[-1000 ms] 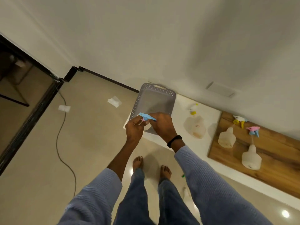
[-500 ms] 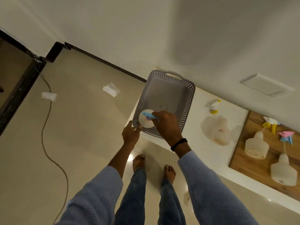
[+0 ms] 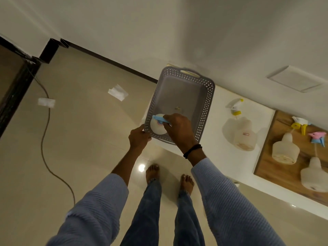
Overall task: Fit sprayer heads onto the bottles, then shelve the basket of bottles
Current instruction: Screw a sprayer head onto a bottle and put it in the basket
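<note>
**One bottle going into the basket, three more waiting**

Holds a translucent bottle (image 3: 157,129) by its blue sprayer head (image 3: 159,119) in the right hand (image 3: 177,128), with fingers curled round the head, inside the near left corner of the grey perforated basket (image 3: 206,103) at centre frame. Cannot tell whether the bottle's base touches the basket floor. Grips the basket's near left corner with the left hand (image 3: 139,137), clenched over the rim.

Shows three more bottles to the right. One lying bottle (image 3: 245,137) on the white counter (image 3: 220,157), with a yellow-collared head (image 3: 234,108) at its neck. Two on the wooden board (image 3: 276,174) at the right edge, with a yellow head (image 3: 300,126) and a pink-and-blue head (image 3: 317,138). Cannot tell whether any of these heads is screwed down.

Risks toppling the bottle if let go before the base sits flat, given so high a grip. Risks parting head from bottle if the thread is only half caught. Risks dragging the basket off the counter's left end, where it seems to overhang, through any pull from the left hand.
</note>
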